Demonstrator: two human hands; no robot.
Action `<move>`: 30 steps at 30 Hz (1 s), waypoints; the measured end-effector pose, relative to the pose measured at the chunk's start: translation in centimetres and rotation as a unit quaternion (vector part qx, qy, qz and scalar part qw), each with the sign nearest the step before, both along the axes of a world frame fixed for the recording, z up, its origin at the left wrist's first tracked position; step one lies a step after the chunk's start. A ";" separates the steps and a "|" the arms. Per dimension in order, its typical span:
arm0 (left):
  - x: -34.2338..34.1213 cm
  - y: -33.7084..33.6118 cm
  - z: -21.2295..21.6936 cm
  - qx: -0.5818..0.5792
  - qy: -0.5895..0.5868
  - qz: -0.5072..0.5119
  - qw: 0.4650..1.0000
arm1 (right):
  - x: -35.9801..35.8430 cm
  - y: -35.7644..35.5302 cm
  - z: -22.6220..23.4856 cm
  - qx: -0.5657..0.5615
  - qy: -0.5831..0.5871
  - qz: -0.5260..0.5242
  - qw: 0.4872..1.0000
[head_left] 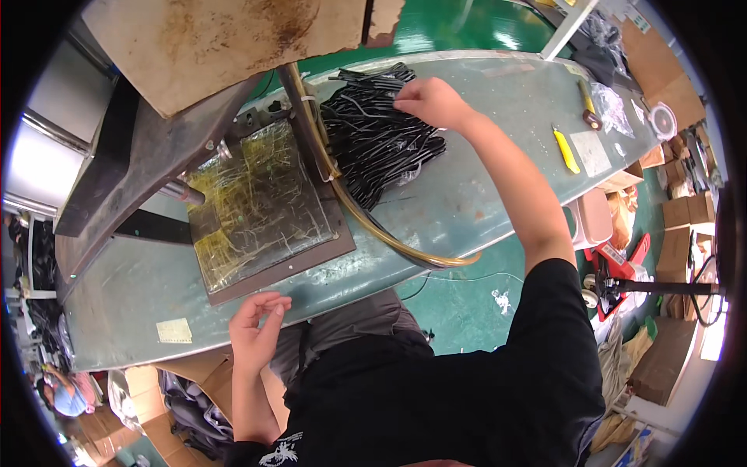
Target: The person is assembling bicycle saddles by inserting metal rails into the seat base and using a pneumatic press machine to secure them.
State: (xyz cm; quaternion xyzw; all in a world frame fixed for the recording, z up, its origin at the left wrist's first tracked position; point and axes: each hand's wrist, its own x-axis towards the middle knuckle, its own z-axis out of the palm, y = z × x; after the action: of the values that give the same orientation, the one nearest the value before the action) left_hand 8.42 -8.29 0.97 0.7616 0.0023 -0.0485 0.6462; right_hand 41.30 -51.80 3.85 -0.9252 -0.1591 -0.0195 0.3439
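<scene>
My right hand (433, 103) reaches across the bench to a heap of thin black strips or tubes (381, 132). Its thumb and fingers are pinched together at the heap's upper right; whatever is between them, if anything, cannot be made out. Nearer to me, my left hand (258, 327) hovers by the bench's front edge, fingers loosely bent, thumb a little apart, nothing visible in it. Just beyond it lies a dark flat plate (268, 210) covered in scuffed clear and yellowish film, under a metal machine frame (148, 148).
A yellowish hose (389, 244) curves between plate and heap, past the bench edge. At the bench's right lie a yellow cutter (566, 151), a hammer-like tool (587, 105) and a paper sheet (591, 153). An open carton (156, 397) stands below left; a stained board (226, 47) overhangs.
</scene>
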 end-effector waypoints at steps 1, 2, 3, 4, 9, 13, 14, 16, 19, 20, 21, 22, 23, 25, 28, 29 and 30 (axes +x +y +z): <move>0.3 -0.5 0.2 -0.003 -0.001 -0.004 1.000 | -1.2 -0.2 0.2 0.000 0.005 0.007 1.000; 0.7 -0.7 0.4 -0.002 0.002 0.006 1.000 | -2.4 -0.1 0.8 -0.036 -0.088 0.059 0.994; 1.1 -0.8 0.7 0.019 0.000 0.003 1.000 | -3.6 0.2 1.4 -0.068 -0.181 0.115 0.974; 0.8 -0.4 1.1 0.042 0.002 0.008 0.999 | -5.0 1.3 2.2 -0.095 -0.167 0.120 0.974; 0.4 2.0 1.7 0.058 0.014 0.065 0.996 | -7.3 2.7 1.5 -0.190 -0.131 0.131 0.964; -3.5 6.5 1.9 0.109 0.005 0.176 0.978 | -8.3 1.3 0.9 -0.244 -0.113 0.093 0.959; -5.2 8.3 1.7 0.132 0.026 0.205 0.970 | -7.8 2.1 0.5 -0.248 -0.102 0.098 0.958; -9.9 11.7 1.2 0.191 0.018 0.301 0.934 | -7.3 2.2 0.2 -0.283 -0.103 0.103 0.948; -18.5 17.8 -0.9 0.517 -0.061 0.358 0.775 | -5.9 1.1 -0.2 -0.330 -0.132 0.119 0.927; -22.1 19.5 -1.1 0.539 -0.048 0.362 0.759 | -5.7 1.6 -0.4 -0.341 -0.147 0.114 0.922; -25.9 20.7 -1.1 0.562 -0.034 0.365 0.742 | -5.9 2.5 0.6 -0.329 -0.120 0.121 0.929; -29.8 21.8 -2.1 0.545 0.045 0.374 0.749 | -6.5 3.3 2.0 -0.322 -0.091 0.125 0.934; -33.5 22.7 -2.9 0.522 0.123 0.381 0.753 | -7.0 3.3 2.3 -0.323 -0.093 0.140 0.931; -39.4 23.5 -3.2 0.497 0.267 0.348 0.749 | -7.4 3.6 3.6 -0.477 -0.132 0.131 0.859; -44.7 23.2 -4.5 0.461 0.406 0.359 0.703 | -9.3 9.0 4.6 -0.536 -0.111 0.117 0.829; -45.3 23.5 -5.3 0.439 0.391 0.389 0.709 | -9.6 10.6 4.4 -0.540 -0.113 0.123 0.825; -45.6 23.7 -6.4 0.416 0.372 0.418 0.717 | -10.0 12.0 3.8 -0.477 -0.085 0.160 0.860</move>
State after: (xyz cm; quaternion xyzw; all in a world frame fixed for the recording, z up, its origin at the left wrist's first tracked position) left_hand -37.17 15.44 -5.39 0.7959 0.5805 -0.0465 0.1655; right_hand 31.31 -39.82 7.66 -0.9325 -0.3234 0.0352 -0.1566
